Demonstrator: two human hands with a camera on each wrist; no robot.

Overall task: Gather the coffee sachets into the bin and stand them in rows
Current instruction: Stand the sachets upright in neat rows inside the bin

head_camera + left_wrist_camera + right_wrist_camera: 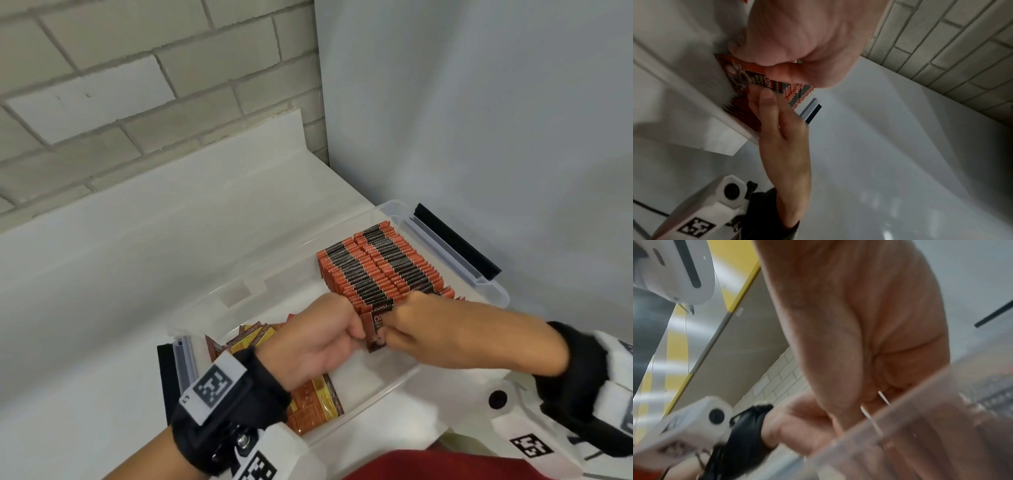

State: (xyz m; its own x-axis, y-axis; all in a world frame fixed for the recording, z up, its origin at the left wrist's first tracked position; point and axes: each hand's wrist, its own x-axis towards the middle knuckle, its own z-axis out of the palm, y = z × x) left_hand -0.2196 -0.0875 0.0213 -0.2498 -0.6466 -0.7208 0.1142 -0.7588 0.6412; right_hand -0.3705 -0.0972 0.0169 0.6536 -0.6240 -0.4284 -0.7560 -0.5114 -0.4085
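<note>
A clear plastic bin (pixel 404 380) lies on the white counter. Rows of red-and-black coffee sachets (pixel 380 263) stand packed at its far right end. Loose sachets (pixel 315 397) lie flat in a heap at its left end. Above the bin's middle, both hands hold a small upright stack of sachets (pixel 376 330) at the near end of the rows. My left hand (pixel 329 339) pinches its left side and my right hand (pixel 407 325) its right side. In the left wrist view the same stack (pixel 748 78) shows between thumb and fingers, with the rows (pixel 797 92) behind.
The bin has black latches at its left end (pixel 168 373) and far right end (pixel 455 240). A brick wall (pixel 120 96) backs the counter and a plain white wall (pixel 479 120) closes the right side. White counter (pixel 120 274) stretches left of the bin.
</note>
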